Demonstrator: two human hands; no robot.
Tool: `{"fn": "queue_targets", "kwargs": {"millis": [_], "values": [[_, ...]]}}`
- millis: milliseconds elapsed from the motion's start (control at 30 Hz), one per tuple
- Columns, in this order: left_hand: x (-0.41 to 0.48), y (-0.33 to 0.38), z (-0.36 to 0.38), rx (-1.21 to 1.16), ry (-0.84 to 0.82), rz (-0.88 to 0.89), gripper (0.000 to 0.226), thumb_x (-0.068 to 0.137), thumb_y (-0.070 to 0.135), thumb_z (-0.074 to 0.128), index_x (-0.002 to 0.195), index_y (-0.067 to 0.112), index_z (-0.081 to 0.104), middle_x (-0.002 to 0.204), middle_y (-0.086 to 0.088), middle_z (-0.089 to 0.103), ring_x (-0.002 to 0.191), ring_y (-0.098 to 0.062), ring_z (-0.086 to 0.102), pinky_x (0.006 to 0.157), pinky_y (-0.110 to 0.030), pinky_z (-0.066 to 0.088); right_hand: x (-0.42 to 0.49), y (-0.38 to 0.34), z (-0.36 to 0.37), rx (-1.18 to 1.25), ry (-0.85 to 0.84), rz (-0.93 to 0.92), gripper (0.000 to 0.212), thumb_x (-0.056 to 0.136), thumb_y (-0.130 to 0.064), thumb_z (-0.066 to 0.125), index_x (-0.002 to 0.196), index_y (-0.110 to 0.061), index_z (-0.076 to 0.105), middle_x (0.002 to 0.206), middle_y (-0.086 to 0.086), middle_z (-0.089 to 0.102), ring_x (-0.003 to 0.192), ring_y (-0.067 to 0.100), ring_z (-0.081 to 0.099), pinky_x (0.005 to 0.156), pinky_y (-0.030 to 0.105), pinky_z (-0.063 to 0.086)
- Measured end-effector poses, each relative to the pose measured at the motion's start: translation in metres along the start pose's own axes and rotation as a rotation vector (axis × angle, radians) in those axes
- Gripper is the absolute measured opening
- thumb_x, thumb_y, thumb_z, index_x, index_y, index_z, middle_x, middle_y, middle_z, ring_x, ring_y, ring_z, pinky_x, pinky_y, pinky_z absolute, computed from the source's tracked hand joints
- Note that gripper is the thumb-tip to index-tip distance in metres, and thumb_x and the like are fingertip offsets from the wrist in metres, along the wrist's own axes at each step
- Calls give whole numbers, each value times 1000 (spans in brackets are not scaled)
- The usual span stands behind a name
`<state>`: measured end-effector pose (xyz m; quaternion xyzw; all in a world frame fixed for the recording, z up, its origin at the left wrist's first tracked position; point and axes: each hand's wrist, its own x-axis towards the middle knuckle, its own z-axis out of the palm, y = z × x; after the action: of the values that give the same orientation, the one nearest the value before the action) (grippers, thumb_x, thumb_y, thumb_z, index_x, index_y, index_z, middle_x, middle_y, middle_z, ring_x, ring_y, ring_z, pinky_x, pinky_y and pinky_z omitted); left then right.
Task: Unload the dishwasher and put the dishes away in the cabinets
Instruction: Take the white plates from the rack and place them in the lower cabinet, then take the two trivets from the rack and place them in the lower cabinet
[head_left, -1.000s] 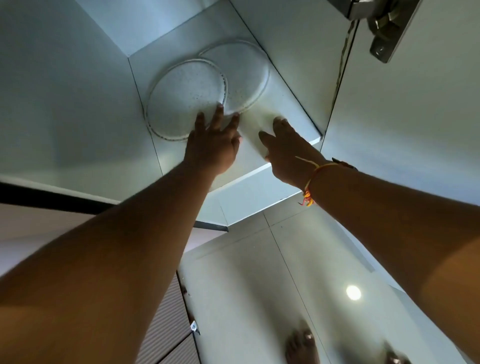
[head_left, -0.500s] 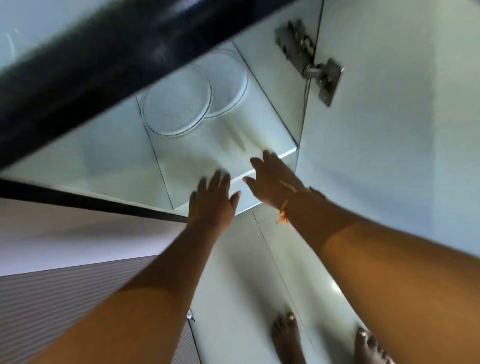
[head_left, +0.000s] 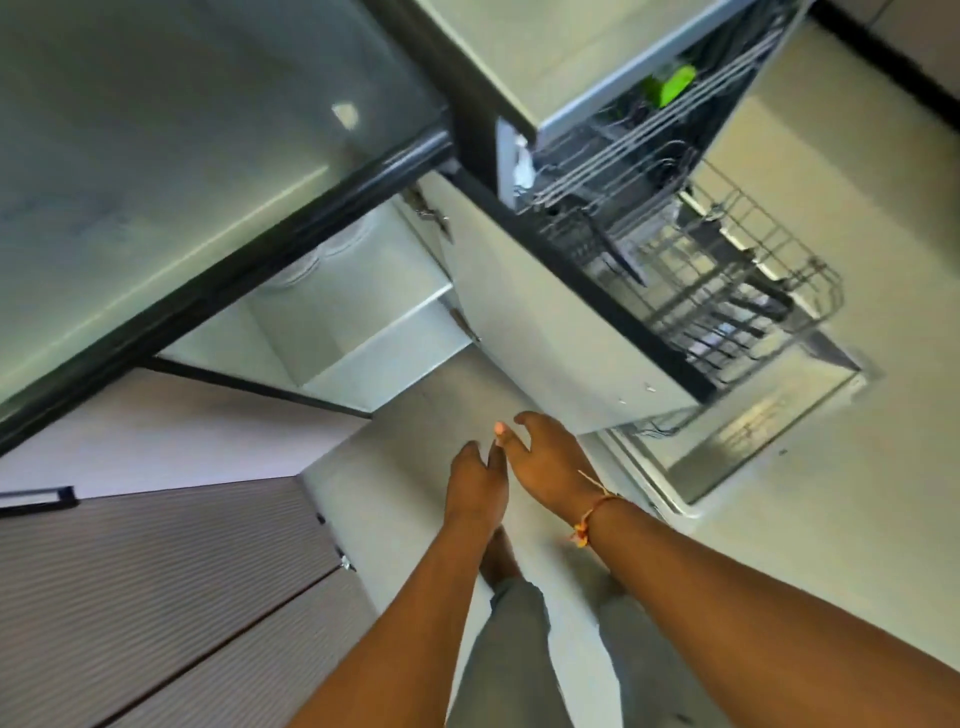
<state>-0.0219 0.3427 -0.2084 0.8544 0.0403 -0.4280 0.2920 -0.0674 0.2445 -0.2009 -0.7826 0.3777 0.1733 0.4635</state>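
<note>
Two pale round plates (head_left: 332, 249) lie side by side deep on the shelf of the open lower cabinet (head_left: 363, 343), partly hidden under the black counter edge. My left hand (head_left: 475, 488) and my right hand (head_left: 550, 462) hang empty over the floor in front of the cabinet, fingers relaxed. To the right the dishwasher (head_left: 649, 171) stands open with its wire lower rack (head_left: 753, 291) pulled out over the dropped door (head_left: 753, 436). A green item (head_left: 672, 85) sits in the upper rack.
The open cabinet door (head_left: 545, 322) stands between the cabinet and the dishwasher. A grey ribbed drawer front (head_left: 156, 582) is at lower left. The pale counter top (head_left: 156, 156) with its black edge runs across the upper left. My legs and a bare foot are below my hands.
Both hands have drawn back out of the cabinet, away from the plates, and now hang over the floor. The view has swung right, bringing the open dishwasher into sight.
</note>
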Motion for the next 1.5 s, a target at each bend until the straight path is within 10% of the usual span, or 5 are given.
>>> {"fn": "queue_targets", "kwargs": {"millis": [233,767,933,1267,1500], "values": [[-94,42,89,-17,-115,-43,56,101,55,27,128,12,52,121,-13,61,99,-27,57,91,-37,45,-85,98,-77,120,-15,71,48,97,-60,40,114,-22,64,114,0,66,98,17,59,73,24,42],[-162,199,205,-93,-181,84,61,100,56,31,141,13,43,140,-13,48,123,-30,52,103,-49,46,-100,176,-256,529,202,134,49,94,-66,36,70,-24,45,65,-5,45,66,18,47,77,40,45],[-132,238,209,-70,-153,71,64,99,57,32,144,11,40,139,-10,48,107,-25,56,99,-46,50,-80,175,-281,748,162,191,71,99,-56,42,118,11,56,120,33,59,109,47,61,100,59,46],[27,330,194,-64,-92,-37,52,100,46,46,134,7,46,82,0,49,73,-13,49,89,-34,48,38,165,-295,1380,110,459,51,101,-44,50,142,-14,44,135,7,52,107,21,63,86,32,55],[192,347,197,205,104,-22,59,99,45,48,136,0,49,134,-16,56,122,-35,55,91,-34,45,178,187,-243,1551,97,693,54,98,-39,57,137,-3,47,110,14,60,111,29,64,81,33,57]]}}
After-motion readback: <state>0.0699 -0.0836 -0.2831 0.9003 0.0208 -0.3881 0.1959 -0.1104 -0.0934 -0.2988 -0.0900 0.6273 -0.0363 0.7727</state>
